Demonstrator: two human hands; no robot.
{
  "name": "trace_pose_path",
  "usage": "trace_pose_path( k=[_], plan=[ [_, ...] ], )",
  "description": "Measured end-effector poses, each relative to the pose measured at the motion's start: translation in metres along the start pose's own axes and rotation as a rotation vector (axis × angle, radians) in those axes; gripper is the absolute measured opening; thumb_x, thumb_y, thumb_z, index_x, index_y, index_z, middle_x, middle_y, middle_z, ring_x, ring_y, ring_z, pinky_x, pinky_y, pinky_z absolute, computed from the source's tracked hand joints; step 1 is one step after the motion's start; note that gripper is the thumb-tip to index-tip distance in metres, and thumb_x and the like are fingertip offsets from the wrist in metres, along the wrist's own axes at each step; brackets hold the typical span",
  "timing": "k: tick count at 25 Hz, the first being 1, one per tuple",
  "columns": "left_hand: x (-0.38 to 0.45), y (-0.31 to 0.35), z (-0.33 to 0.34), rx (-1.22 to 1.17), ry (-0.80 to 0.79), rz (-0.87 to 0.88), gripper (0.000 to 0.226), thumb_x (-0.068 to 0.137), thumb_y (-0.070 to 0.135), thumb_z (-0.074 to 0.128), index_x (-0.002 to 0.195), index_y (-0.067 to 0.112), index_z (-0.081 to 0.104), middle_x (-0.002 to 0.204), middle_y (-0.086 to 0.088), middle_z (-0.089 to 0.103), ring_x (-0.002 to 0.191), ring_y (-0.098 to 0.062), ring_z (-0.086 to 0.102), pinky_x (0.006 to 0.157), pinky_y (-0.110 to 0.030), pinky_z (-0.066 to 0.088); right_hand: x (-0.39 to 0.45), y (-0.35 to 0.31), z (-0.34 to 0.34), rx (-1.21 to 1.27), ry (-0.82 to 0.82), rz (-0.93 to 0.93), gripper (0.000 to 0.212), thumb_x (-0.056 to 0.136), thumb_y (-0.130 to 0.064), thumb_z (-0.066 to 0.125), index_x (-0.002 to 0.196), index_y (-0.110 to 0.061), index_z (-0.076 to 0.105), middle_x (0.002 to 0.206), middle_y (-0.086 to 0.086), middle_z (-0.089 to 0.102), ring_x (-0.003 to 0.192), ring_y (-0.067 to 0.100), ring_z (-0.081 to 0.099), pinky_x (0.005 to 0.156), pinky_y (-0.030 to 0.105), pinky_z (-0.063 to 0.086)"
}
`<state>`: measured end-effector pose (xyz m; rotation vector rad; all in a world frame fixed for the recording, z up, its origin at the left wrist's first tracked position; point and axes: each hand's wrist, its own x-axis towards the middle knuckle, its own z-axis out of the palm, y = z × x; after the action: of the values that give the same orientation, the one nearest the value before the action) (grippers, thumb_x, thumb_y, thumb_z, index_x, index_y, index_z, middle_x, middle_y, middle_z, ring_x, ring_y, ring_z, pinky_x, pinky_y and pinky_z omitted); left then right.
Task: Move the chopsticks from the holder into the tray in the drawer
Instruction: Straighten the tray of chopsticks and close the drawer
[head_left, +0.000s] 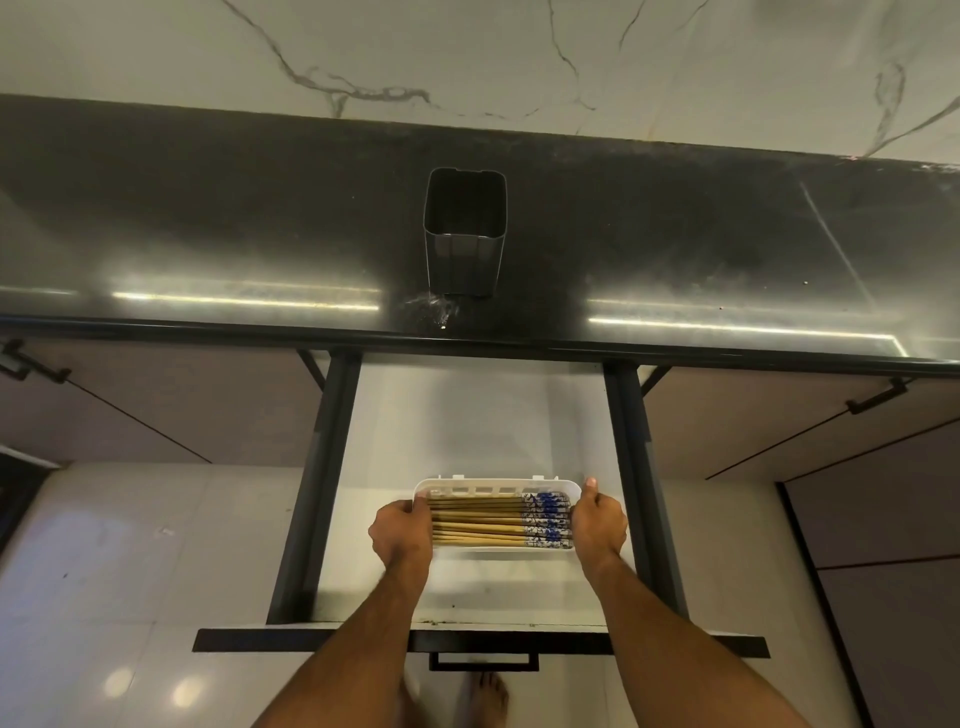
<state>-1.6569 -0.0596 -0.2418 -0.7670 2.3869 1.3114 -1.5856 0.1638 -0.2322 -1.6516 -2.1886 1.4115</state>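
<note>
White plastic tray (493, 486) sits in the open drawer (467, 415) at six o'clock, the chopsticks (493, 522) lying flat in it. The left hand (401, 530) at seven o'clock curls its fingers round the tray's left end; the right hand (598, 524) at five o'clock grips the right end. At twelve o'clock on the desk (208, 234), the holder (464, 234) looks empty, so the transfer seems done; only settling the tray remains.

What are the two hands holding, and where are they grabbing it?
Both hands grip the white tray of chopsticks in the drawer: the left hand on its left end, the right hand on its right end.
</note>
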Motion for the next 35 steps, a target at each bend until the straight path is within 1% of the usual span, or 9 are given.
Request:
trace_pose_path(
  k=[4,8,14,20,24,27,31,33,35],
  plan=[
    [0.000,-0.001,0.001,-0.013,-0.007,-0.024,0.031,0.096,0.038,0.065,0.090,0.008,0.071,0.084,-0.007,0.070,0.067,-0.018,0.063,0.067,-0.029,0.053,0.001,0.000,0.000,-0.025,-0.008,-0.011,0.043,0.108,-0.041,0.037,0.096,-0.009,0.065,0.086,0.010,0.069,0.065,0.017,0.066,0.053,0.022,0.050],
    [0.002,-0.002,0.001,-0.017,-0.017,-0.041,0.032,0.096,0.038,0.065,0.090,0.007,0.071,0.086,-0.010,0.072,0.069,-0.020,0.066,0.067,-0.030,0.054,0.002,0.002,0.001,-0.031,-0.024,-0.018,0.040,0.108,-0.040,0.038,0.097,-0.011,0.064,0.090,0.012,0.071,0.071,0.021,0.069,0.056,0.024,0.054],
    [0.005,0.001,0.003,0.004,-0.024,-0.037,0.027,0.096,0.035,0.066,0.091,0.008,0.068,0.086,-0.008,0.068,0.072,-0.021,0.064,0.069,-0.032,0.055,0.003,0.004,0.002,-0.056,-0.014,-0.030,0.044,0.108,-0.040,0.038,0.100,-0.007,0.066,0.090,0.013,0.071,0.073,0.022,0.070,0.067,0.035,0.061],
    [0.005,-0.003,0.004,0.029,-0.039,0.016,0.028,0.098,0.031,0.063,0.097,0.005,0.072,0.089,-0.010,0.070,0.073,-0.020,0.064,0.069,-0.030,0.053,-0.001,0.001,0.004,-0.076,-0.049,-0.053,0.045,0.108,-0.040,0.038,0.104,-0.006,0.067,0.096,0.014,0.072,0.077,0.023,0.070,0.063,0.028,0.057],
    [0.006,-0.004,0.002,0.040,-0.030,0.028,0.028,0.099,0.031,0.062,0.099,0.005,0.071,0.093,-0.011,0.071,0.075,-0.020,0.065,0.073,-0.033,0.056,-0.003,0.003,0.005,-0.086,-0.069,-0.094,0.043,0.107,-0.040,0.041,0.107,-0.006,0.066,0.101,0.015,0.073,0.084,0.026,0.072,0.076,0.039,0.063],
    [0.005,-0.004,0.000,0.062,-0.024,0.042,0.027,0.099,0.030,0.062,0.101,0.005,0.071,0.096,-0.012,0.072,0.075,-0.019,0.064,0.073,-0.033,0.057,-0.004,0.003,0.004,-0.101,-0.098,-0.113,0.042,0.106,-0.040,0.042,0.109,-0.006,0.065,0.104,0.015,0.072,0.087,0.027,0.072,0.081,0.042,0.063],
    [-0.007,0.000,-0.007,0.125,0.001,0.184,0.028,0.098,0.031,0.062,0.114,0.008,0.066,0.108,-0.012,0.071,0.087,-0.023,0.068,0.083,-0.037,0.062,-0.012,-0.002,-0.002,-0.241,-0.086,-0.200,0.042,0.105,-0.043,0.042,0.123,-0.008,0.057,0.118,0.014,0.067,0.101,0.026,0.068,0.088,0.040,0.060],
    [-0.017,0.004,-0.008,0.193,0.040,0.315,0.033,0.098,0.031,0.062,0.124,0.011,0.062,0.118,-0.009,0.067,0.101,-0.025,0.066,0.092,-0.040,0.060,-0.019,-0.003,-0.005,-0.344,-0.067,-0.304,0.046,0.104,-0.046,0.042,0.132,-0.010,0.051,0.130,0.013,0.059,0.115,0.026,0.060,0.096,0.039,0.054],
    [-0.028,0.009,-0.009,0.250,0.080,0.428,0.035,0.098,0.032,0.062,0.127,0.013,0.059,0.121,-0.007,0.064,0.108,-0.025,0.062,0.096,-0.039,0.055,-0.024,-0.005,-0.010,-0.400,-0.037,-0.417,0.049,0.103,-0.047,0.044,0.136,-0.011,0.049,0.135,0.012,0.056,0.121,0.025,0.056,0.100,0.038,0.050]
  ],
)
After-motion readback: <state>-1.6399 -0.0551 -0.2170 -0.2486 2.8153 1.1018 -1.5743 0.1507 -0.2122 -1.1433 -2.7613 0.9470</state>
